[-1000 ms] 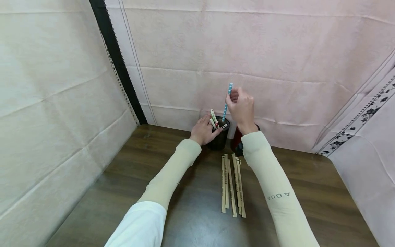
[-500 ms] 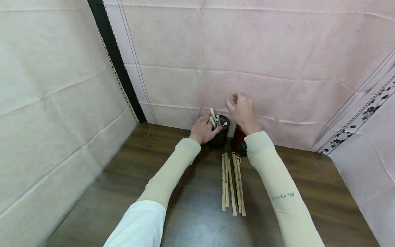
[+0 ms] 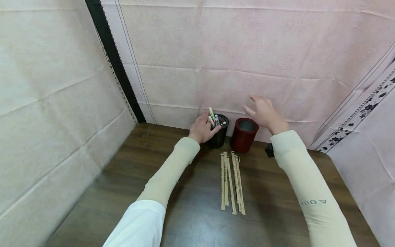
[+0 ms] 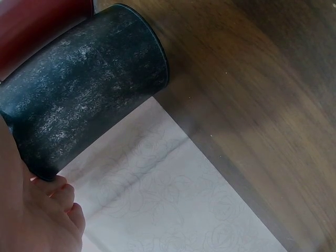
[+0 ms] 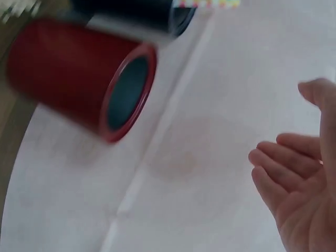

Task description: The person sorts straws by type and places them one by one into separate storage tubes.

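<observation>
At the back of the table my left hand (image 3: 200, 129) holds a black cylindrical cup (image 3: 219, 139) near its rim; the left wrist view shows the fingers by the rim. Several patterned paper straws (image 3: 212, 114) stick up from the cup, leaning left towards that hand. Right of the black cup stands a red cylindrical cup (image 3: 242, 140), upright, nothing visible in its opening. My right hand (image 3: 263, 112) is in the air above and right of the red cup. In the right wrist view that hand (image 5: 302, 178) has relaxed fingers and holds nothing.
Several slim tan paper-wrapped sticks (image 3: 231, 183) lie in two groups on the dark wooden table (image 3: 191, 206), in front of the cups. Pale patterned cloth (image 3: 172, 44) hangs close behind the cups and on both sides.
My right hand has let go of a blue dotted straw, which dropped into the black cup. It has since moved right, uncovering the red cup. The left hand stays put.
</observation>
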{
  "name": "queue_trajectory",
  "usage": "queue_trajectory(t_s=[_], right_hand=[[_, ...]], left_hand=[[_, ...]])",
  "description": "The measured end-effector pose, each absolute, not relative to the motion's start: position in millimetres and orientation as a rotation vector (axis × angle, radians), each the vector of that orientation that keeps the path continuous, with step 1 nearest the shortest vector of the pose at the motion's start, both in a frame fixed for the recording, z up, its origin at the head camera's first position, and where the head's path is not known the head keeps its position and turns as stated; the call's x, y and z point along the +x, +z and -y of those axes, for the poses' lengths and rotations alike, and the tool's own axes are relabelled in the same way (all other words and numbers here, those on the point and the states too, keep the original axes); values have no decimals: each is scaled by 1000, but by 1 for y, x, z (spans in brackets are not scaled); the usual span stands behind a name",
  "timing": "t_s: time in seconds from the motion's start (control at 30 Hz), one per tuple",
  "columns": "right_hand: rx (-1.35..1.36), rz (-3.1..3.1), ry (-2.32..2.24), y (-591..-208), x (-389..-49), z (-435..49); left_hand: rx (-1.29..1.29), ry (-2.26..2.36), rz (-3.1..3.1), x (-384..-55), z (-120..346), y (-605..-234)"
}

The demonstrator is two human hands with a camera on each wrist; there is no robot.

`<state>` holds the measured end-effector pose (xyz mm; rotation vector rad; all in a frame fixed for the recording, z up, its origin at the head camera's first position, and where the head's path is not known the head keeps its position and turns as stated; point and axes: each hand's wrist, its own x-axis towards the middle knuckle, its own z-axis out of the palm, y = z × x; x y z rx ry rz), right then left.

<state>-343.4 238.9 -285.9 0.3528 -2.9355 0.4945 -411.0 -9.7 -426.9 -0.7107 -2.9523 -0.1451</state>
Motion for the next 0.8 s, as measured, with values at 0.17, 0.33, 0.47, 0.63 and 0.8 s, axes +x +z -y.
queue_trajectory(t_s=[0.17, 0.33, 0.47, 0.63, 0.8], right_hand=[[419, 3035, 292, -294, -339, -263], [425, 3097, 245, -315, -337, -282], [453, 3093, 216, -342, -339, -293], [432, 3064, 216, -368, -341, -297], [384, 3072, 217, -385, -343, -296]], left_hand=[[-711, -142, 2952, -411, 9, -426], [-700, -136, 2961, -411, 10, -425], [-694, -115, 2968, -410, 10, -425], [-699, -118, 2961, -409, 10, -424], [-695, -118, 2955, -410, 8, -426]])
